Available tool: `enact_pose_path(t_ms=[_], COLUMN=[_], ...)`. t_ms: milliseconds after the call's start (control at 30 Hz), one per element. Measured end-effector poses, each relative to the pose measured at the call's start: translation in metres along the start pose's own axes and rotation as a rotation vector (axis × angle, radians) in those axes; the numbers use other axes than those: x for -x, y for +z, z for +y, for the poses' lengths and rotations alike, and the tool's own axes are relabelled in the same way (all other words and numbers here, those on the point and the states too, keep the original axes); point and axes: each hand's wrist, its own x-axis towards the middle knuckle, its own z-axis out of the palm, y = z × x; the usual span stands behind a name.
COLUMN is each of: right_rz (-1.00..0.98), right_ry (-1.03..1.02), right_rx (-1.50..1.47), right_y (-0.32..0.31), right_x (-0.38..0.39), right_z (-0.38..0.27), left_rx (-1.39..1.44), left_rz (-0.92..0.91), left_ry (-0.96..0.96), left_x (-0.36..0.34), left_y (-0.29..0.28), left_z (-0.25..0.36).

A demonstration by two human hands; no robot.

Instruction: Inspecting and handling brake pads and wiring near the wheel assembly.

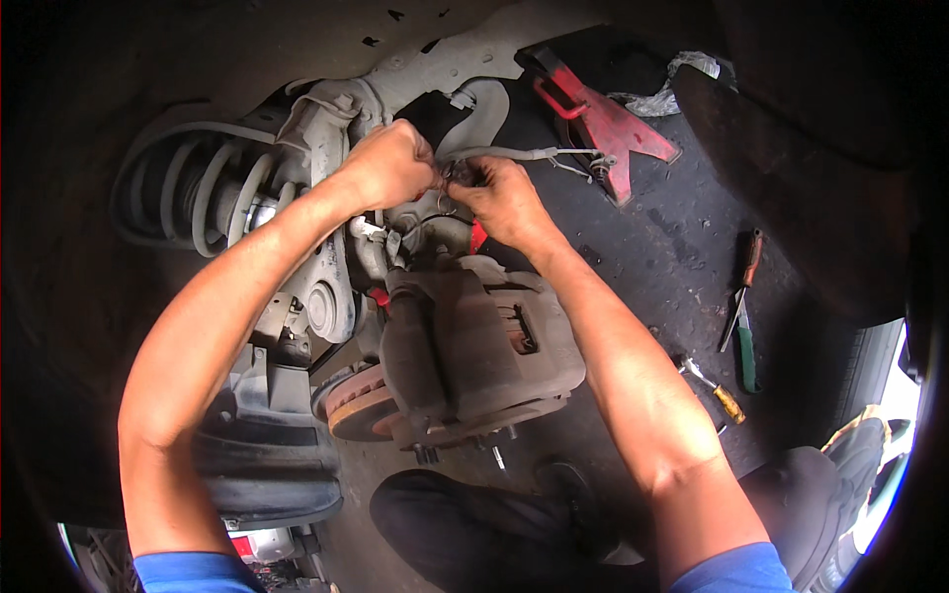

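Note:
My left hand (393, 163) is closed in a fist above the brake assembly, with a sliver of red showing below its fingers. Facing it, my right hand (502, 205) pinches at a small dark piece (457, 178) between the two hands. Fingers hide most of what either one grips. From this spot a thin grey cable (529, 154) runs off to the right. Just below the hands is the dusty brake caliper (474, 336), mounted over a rusty brake disc (361, 407). Red bits show beside the caliper's upper end.
A coil spring (210, 198) and a suspension arm (324, 287) stand at left. On the dark floor at right are a red jack stand (598, 124), an orange-handled tool (754, 259), a green-handled tool (746, 356) and a yellow-handled tool (730, 403). My dark-trousered leg (455, 524) is below.

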Motion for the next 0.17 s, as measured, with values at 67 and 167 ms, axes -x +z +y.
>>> enact_pose_path(t_ms=[67,167], right_rz=[-0.002,-0.011], right_ry=[-0.011,-0.014], right_rx=[0.015,0.049], right_y=[-0.001,-0.003], right_x=[0.001,0.002], right_z=[-0.004,-0.009], left_rx=[0.277,0.595], left_rz=[-0.156,-0.193], left_ry=[-0.282,-0.454], left_x=[-0.005,-0.006], left_y=[-0.001,-0.002], left_z=[-0.006,-0.014])
